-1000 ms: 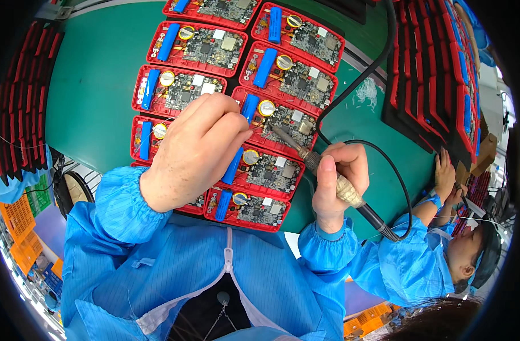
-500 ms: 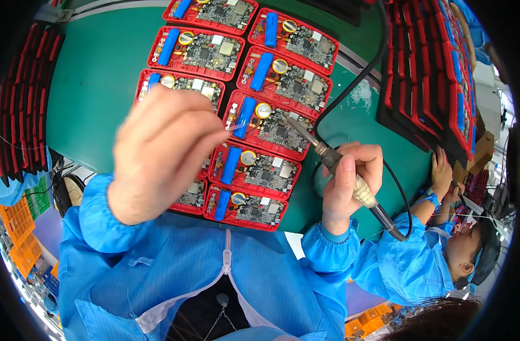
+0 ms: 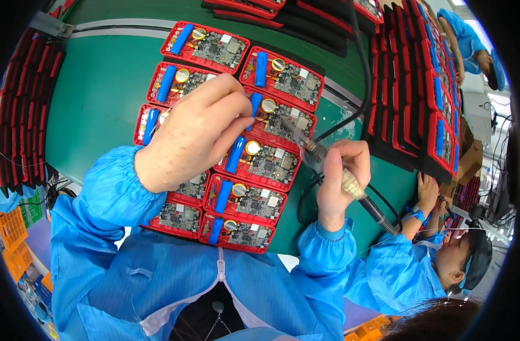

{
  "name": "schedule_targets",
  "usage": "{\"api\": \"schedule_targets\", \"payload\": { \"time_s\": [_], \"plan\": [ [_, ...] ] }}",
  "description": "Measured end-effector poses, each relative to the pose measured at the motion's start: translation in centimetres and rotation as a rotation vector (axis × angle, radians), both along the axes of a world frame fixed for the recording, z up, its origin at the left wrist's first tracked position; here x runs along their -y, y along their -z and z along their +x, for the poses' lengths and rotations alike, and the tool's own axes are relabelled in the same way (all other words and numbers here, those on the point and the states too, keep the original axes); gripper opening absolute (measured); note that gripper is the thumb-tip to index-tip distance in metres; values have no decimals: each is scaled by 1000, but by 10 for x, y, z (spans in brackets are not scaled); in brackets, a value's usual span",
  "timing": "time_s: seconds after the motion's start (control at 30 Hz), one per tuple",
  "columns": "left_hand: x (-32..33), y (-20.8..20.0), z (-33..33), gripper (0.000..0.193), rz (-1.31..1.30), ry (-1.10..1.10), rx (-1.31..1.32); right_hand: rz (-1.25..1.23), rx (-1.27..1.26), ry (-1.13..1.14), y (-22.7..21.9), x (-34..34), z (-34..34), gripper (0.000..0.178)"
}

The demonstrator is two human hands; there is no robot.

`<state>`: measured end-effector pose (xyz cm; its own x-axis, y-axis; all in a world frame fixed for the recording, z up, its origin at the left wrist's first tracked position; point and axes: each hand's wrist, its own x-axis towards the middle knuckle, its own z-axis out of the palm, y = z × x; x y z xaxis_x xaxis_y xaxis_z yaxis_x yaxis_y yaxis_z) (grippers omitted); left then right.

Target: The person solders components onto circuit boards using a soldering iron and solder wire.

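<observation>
Two columns of red plastic housings lie before me, each with a green-grey circuit board, a blue cylindrical battery and a round coin cell. My left hand (image 3: 198,132) is over the left column, thumb and fingertips pinched beside the blue battery (image 3: 255,107) of the second housing from the far end on the right. Whatever is between those fingertips is too small to make out. My right hand (image 3: 342,181) grips a soldering iron (image 3: 352,184) by its yellowish handle. The iron's blurred metal tip points at that same housing's circuit board (image 3: 288,121); contact cannot be told.
Black trays of red housings (image 3: 405,85) are stacked at the right, with another stack (image 3: 27,108) at far left. A black cable (image 3: 359,111) loops down past the iron. A co-worker (image 3: 408,256) sits at right, hands near the green table (image 3: 95,102). Orange bins stand lower left.
The view has shifted, so the housings sit lower in it. Both hands have gone from the right column's third housing to its second, my left hand closing in beside the battery.
</observation>
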<state>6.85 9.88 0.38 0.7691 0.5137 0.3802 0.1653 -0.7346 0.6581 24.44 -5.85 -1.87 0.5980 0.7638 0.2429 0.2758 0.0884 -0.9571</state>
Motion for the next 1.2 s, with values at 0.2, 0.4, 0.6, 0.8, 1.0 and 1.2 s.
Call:
{"api": "schedule_targets", "payload": {
  "time_s": [0.2, 0.4, 0.6, 0.8, 1.0, 1.2],
  "plan": [
    [1, 8, 5, 15, -12, 30, -59, -19, 22, -8, 6, -1, 1, 15],
    [2, 12, 6, 15, -1, 33, -68, -35, 13, -26, 10, -4, -1, 17],
    [0, 15, 6, 15, -5, 40, -78, -65, 21, -22, 11, -5, -1, 18],
    [-1, 18, 8, 14, -3, 62, -84, -69, 29, -35, 11, -5, -1, 18],
    [-2, 5, 8, 16, 16, 0, -44, -22, -3, -7, 6, -4, 0, 16],
    [-37, -25, 4, 16, 344, -95, -27, -34, 8, 47, -7, -16, 8, 15]
  ]
}}
